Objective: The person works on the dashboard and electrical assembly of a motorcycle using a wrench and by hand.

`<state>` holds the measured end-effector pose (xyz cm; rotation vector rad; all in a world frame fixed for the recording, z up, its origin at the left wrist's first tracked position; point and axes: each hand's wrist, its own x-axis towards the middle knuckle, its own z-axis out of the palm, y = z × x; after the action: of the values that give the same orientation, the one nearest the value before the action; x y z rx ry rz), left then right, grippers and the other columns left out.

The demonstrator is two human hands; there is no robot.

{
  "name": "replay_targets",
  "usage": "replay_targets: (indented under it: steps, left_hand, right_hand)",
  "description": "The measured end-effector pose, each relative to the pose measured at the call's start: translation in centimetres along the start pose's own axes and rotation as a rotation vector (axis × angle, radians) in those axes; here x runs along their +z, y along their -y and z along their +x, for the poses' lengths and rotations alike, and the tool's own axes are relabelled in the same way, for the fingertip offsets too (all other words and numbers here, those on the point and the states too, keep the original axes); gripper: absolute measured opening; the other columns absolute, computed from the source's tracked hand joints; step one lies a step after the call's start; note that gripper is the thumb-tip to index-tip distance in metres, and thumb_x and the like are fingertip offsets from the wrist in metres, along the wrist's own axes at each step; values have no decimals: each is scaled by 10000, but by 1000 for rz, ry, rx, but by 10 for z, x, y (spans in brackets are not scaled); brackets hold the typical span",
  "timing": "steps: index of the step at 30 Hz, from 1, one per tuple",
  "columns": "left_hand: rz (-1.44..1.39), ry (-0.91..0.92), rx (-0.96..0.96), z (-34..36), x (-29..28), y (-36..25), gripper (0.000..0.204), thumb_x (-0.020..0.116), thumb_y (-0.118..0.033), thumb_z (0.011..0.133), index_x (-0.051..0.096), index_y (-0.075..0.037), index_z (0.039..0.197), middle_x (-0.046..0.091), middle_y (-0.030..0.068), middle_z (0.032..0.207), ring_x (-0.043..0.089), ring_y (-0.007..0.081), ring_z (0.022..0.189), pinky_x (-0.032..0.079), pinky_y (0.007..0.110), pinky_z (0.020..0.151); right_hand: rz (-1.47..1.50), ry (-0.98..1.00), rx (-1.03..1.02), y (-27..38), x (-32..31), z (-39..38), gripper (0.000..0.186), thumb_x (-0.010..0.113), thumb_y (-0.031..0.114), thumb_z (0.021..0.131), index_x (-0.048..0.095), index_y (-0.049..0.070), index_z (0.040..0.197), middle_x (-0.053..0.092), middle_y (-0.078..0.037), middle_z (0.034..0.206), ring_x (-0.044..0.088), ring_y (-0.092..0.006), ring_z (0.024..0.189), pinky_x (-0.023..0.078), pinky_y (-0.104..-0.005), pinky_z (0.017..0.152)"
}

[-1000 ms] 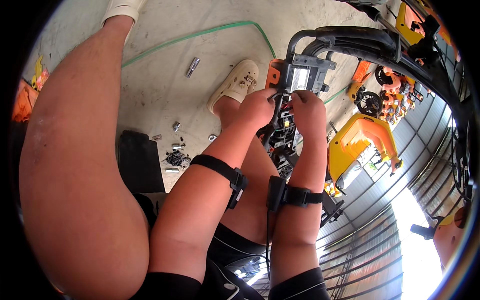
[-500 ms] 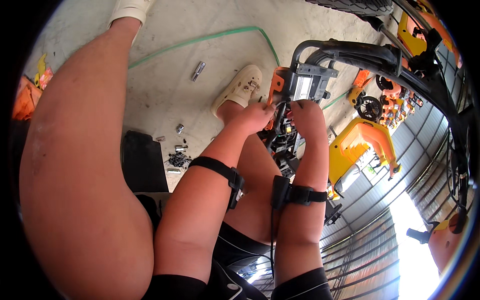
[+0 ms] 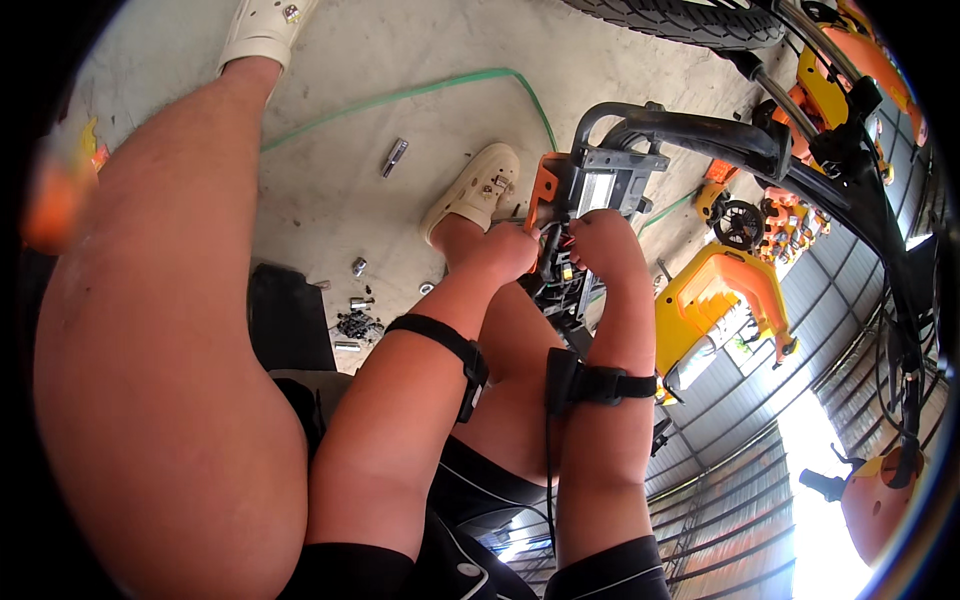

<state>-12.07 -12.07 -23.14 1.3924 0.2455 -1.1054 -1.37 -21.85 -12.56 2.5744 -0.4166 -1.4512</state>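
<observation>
The left hand [image 3: 512,250] is resting at the lower end of an orange bracket [image 3: 545,185], its fingers curling narrow against the edge; whether they are pinching it, the view is not telling. The right hand [image 3: 604,242] is bending down just beside it, over dark wiring [image 3: 566,272], its fingers curling inward; whatever they may be gripping is hiding beneath the hand, so its hold cannot be told.

The orange bracket is standing at the left side of a black motorcycle frame [image 3: 690,124], next to a grey box with a white label [image 3: 598,188]. The frame's tubes are curving away to the upper right, where a black tyre [image 3: 690,22] is showing at the top edge.

A cream clog [image 3: 473,192] is standing on the concrete floor [image 3: 330,200] just left of the bracket. Farther left, a long silver socket [image 3: 394,157] is lying by itself below a green strap [image 3: 430,88]. Nearer the person, a short socket [image 3: 359,267] is sitting above a pile of small dark fasteners [image 3: 358,325], and a black panel [image 3: 290,317] is lying beside them. Right of the right forearm, a yellow-and-orange body panel [image 3: 715,290] is showing. Black straps are circling both forearms.
</observation>
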Motion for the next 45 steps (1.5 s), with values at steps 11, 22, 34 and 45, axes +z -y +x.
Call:
replay_targets:
  steps: [11,22,34,45]
  left_hand:
    - [425,338,94,2,-86,-64,492,483,-405,995,710,27,1055,669,231,1144,631,408,1066,483,468,911]
    - [446,92,-49,12,-102,-88,229,618,-188,861,742,-36,979,723,157,1004,696,329,954,545,433,783]
    - [665,-88,131,7,-97,-113,183,660,-142,794,751,-100,946,739,94,978,712,285,932,574,410,741]
    - [588,-139,128,-4,-83,-61,227,644,-168,848,736,-98,1044,718,138,999,691,316,950,555,434,758]
  right_hand:
    - [-553,52,-437,-20,-1,39,177,669,136,783,713,-32,747,672,-202,654,689,-320,605,554,-381,630]
    - [-191,381,-219,-9,-10,39,261,633,150,841,671,-62,695,610,-136,552,586,-217,447,460,-352,469]
    - [-259,2,-320,-37,5,34,235,553,155,876,739,13,856,657,-189,700,671,-327,650,526,-396,635]
    - [90,2,-42,-4,-1,0,396,559,311,912,689,-53,828,607,-121,583,587,-216,500,460,-348,542]
